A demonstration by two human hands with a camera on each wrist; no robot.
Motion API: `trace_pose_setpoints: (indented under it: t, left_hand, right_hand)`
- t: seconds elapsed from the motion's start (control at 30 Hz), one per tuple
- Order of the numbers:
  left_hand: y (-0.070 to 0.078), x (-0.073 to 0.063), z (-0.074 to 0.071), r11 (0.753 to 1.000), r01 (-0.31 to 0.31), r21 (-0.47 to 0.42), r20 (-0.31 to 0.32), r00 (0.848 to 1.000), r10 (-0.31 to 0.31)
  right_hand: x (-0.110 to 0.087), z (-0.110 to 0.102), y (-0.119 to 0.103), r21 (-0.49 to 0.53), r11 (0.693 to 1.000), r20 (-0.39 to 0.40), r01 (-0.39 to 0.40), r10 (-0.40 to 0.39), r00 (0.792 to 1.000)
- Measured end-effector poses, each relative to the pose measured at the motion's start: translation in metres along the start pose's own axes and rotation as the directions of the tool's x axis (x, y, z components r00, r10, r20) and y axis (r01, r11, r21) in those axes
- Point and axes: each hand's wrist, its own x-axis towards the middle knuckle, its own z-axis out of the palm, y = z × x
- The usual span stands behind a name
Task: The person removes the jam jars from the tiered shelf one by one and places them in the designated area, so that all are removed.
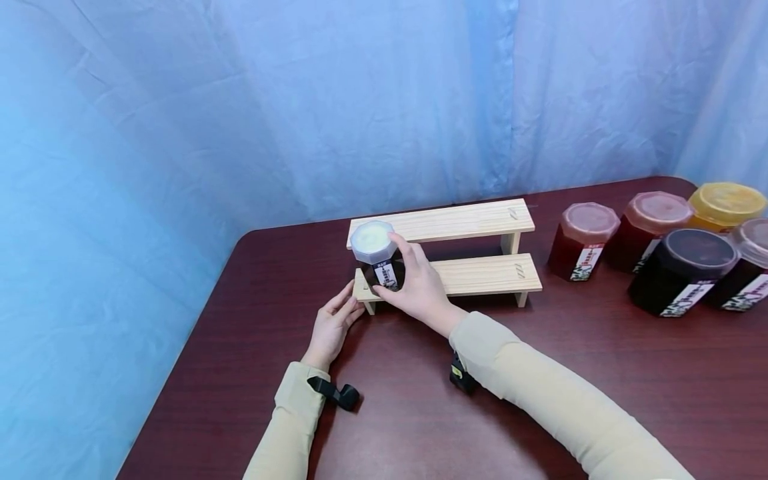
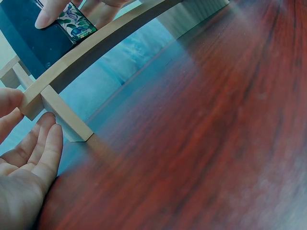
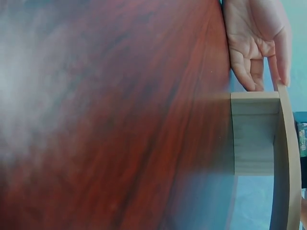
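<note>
A dark jar with a pale, whitish octagonal lid [image 1: 373,239] and a printed label stands upright at the left end of the lower step of a two-step wooden rack [image 1: 480,275]. My right hand [image 1: 418,288] grips this jar from the right, thumb at its front and fingers round the far side. In the left wrist view its fingertips press the jar's dark side [image 2: 33,40]. My left hand [image 1: 330,330] holds the left end of the lower step, with the thumb at the board's edge and other fingers [image 2: 50,143] below it, beside the rack's leg [image 3: 254,134].
To the rack's right stand several lidded jars: a red one [image 1: 583,243], another red one [image 1: 657,213], a yellow one [image 1: 727,201] and dark ones [image 1: 684,270]. The dark red wooden table [image 1: 408,400] lies before a blue curtain [image 1: 372,100].
</note>
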Motion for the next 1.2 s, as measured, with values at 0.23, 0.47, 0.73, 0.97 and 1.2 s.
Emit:
trace_pose_setpoints:
  t: [0.23,0.47,0.73,0.97,1.2]
  left_hand:
    - [0.001,-0.001,0.001,0.999,-0.005,-0.034,-0.008,1.000,0.005]
    - [0.000,-0.001,0.000,1.000,-0.013,-0.025,0.010,1.000,0.013]
    - [0.000,-0.002,0.001,1.000,-0.013,-0.023,0.010,1.000,0.013]
    - [0.001,-0.002,0.003,1.000,-0.006,-0.028,0.006,1.000,0.007]
    - [0.002,-0.002,0.002,1.000,-0.002,-0.025,0.001,1.000,0.002]
  right_hand:
    - [-0.001,-0.002,0.001,-0.030,1.000,0.000,0.002,-0.002,1.000]
    - [-0.007,-0.006,0.001,-0.036,0.998,-0.011,0.044,-0.044,0.999]
    - [-0.014,-0.014,0.000,-0.009,1.000,-0.007,0.017,-0.017,1.000]
    - [-0.021,-0.025,-0.001,0.016,1.000,0.007,-0.001,0.001,1.000]
    - [-0.025,-0.034,0.000,0.031,0.999,-0.016,0.024,-0.024,1.000]
